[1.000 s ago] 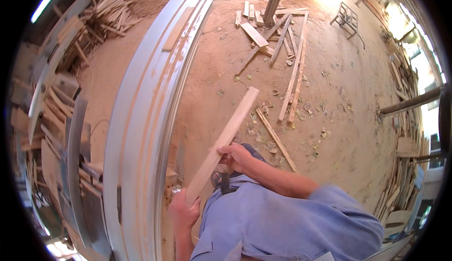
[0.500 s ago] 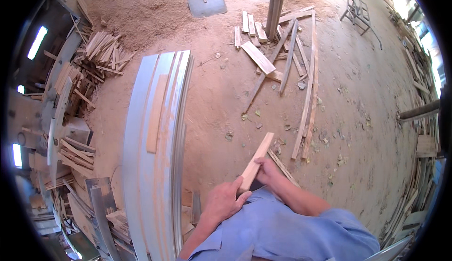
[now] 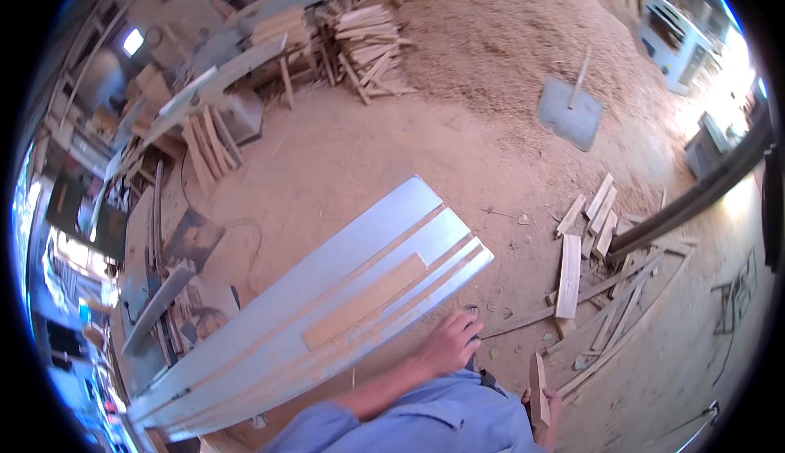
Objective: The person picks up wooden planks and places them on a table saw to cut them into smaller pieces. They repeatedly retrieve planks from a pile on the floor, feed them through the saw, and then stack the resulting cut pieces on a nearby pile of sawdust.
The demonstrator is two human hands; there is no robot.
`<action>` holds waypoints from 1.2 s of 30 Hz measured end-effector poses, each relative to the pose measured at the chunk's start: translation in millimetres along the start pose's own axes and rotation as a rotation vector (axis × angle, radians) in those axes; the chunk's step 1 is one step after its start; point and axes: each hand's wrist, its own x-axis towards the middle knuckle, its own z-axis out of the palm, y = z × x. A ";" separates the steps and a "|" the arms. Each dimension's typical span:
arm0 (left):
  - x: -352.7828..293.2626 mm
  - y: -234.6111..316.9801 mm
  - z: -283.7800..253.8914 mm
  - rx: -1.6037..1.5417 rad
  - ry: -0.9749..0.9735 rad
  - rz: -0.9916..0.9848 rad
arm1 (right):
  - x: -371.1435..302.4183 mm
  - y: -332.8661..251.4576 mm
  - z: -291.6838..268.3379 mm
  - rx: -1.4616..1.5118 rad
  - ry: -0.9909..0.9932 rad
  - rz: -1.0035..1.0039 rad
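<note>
My right hand (image 3: 551, 408) grips a short wooden board (image 3: 537, 392) low beside my body, its upper end pointing away from me. My left hand (image 3: 448, 343) is off that board, with its fingers loosely spread, nothing seen in them. It hovers close to the near right edge of a stack of long silvery panels (image 3: 270, 310). Lying along the top panel is a flat, narrow wooden plank (image 3: 364, 302), apart from both hands.
Several wooden offcuts (image 3: 570, 277) and long strips (image 3: 621, 306) lie on the floor at right, around a post (image 3: 695, 195). Beyond them a flat shovel (image 3: 571, 114) rests by a sawdust heap (image 3: 482, 36). Stacked wood pieces (image 3: 368, 44) stand at the far left.
The view has swung left, so the panels now slant across it. My left hand has let go of the board and moved toward the panels; my right hand keeps the board, lower at right.
</note>
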 end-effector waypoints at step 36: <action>326.0 -226.3 0.3 0.743 0.511 -1.192 | 318.2 -483.6 755.2 -1.138 0.027 -0.159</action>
